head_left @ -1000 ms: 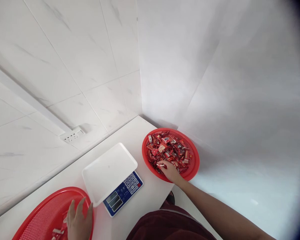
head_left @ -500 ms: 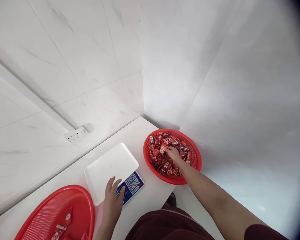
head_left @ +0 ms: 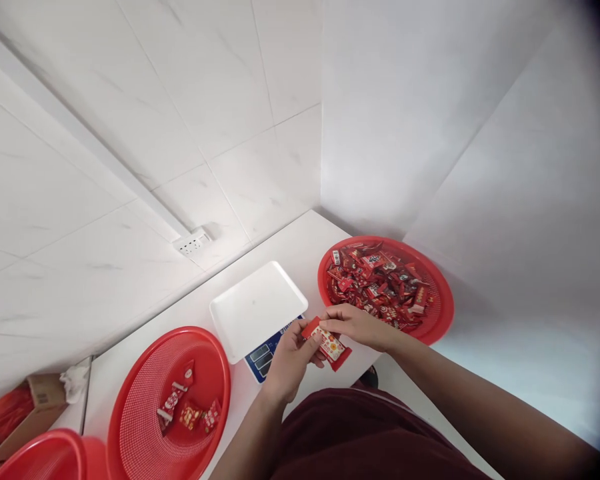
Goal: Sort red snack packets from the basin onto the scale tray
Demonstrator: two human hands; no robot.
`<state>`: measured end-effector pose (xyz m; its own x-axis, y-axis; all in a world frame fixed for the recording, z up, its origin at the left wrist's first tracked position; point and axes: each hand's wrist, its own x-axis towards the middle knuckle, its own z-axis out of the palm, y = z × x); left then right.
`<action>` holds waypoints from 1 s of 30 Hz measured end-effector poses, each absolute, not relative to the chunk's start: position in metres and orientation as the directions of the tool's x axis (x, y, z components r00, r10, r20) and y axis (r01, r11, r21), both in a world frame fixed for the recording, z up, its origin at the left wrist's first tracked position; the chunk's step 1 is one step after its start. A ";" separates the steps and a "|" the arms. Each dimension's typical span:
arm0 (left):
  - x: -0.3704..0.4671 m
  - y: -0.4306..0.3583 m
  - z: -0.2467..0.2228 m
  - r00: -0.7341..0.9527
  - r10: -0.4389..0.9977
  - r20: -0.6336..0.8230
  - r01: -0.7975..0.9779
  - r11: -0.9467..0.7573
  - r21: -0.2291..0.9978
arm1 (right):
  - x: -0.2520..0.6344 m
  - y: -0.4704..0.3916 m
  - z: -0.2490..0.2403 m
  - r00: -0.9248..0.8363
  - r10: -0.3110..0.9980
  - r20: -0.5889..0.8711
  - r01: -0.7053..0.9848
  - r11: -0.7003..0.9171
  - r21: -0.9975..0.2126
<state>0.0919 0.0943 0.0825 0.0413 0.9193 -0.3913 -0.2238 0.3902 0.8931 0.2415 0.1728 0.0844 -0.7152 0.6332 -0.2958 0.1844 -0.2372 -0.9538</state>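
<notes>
A red-and-cream wrapped snack packet [head_left: 331, 347] is held between my two hands in front of my body. My left hand [head_left: 296, 353] grips its left side, thumb on top. My right hand [head_left: 347, 323] pinches its upper edge. Just behind them stands a scale with a white tray [head_left: 255, 303] and a blue panel [head_left: 261, 360], which my left hand partly covers. To the right, a round red basket [head_left: 443, 300] is heaped with red-wrapped packets [head_left: 375, 277]. At the left, another red basket [head_left: 130, 400] contains several wrapped packets [head_left: 173, 403].
A further red basket [head_left: 40, 453] sits at the lower left, near a cardboard box [head_left: 47, 393] with a red plastic bag [head_left: 10, 407]. Tiled walls meet behind the white table [head_left: 300, 243]. A power socket [head_left: 193, 241] is fixed to the left wall.
My right hand has come out of the heaped basket, bringing a packet to my left hand. My left hand has moved right and now grips it. The view has shifted left.
</notes>
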 end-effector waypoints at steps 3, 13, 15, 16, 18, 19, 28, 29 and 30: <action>0.088 0.090 0.087 -0.102 0.902 -0.419 -0.347 0.362 0.865 | 0.236 0.167 0.084 -0.756 0.586 -0.291 0.142 -0.287 -0.947; 0.081 0.077 0.091 -0.147 0.888 -0.437 -0.516 0.308 0.800 | 0.229 0.154 0.078 -0.712 0.626 -0.318 0.138 -0.319 -0.938; 0.079 0.075 0.090 -0.147 0.888 -0.435 -0.520 0.305 0.798 | 0.228 0.154 0.076 -0.716 0.614 -0.332 0.141 -0.338 -0.930; 0.078 0.075 0.090 -0.149 0.889 -0.433 -0.519 0.302 0.800 | 0.228 0.154 0.076 -0.718 0.608 -0.338 0.141 -0.349 -0.927; 0.076 0.074 0.088 -0.161 0.891 -0.425 -0.519 0.291 0.804 | 0.226 0.153 0.075 -0.726 0.599 -0.338 0.132 -0.361 -0.923; 0.075 0.073 0.088 -0.168 0.891 -0.422 -0.519 0.284 0.806 | 0.225 0.152 0.076 -0.729 0.599 -0.331 0.123 -0.361 -0.924; 0.074 0.072 0.087 -0.169 0.884 -0.437 -0.530 0.292 0.796 | 0.223 0.147 0.075 -0.683 0.656 -0.321 0.086 -0.363 -0.928; 0.074 0.072 0.087 -0.167 0.883 -0.438 -0.531 0.294 0.795 | 0.224 0.147 0.074 -0.675 0.667 -0.317 0.086 -0.355 -0.931; 0.074 0.072 0.087 -0.164 0.883 -0.440 -0.531 0.297 0.793 | 0.224 0.147 0.074 -0.667 0.677 -0.311 0.086 -0.344 -0.935</action>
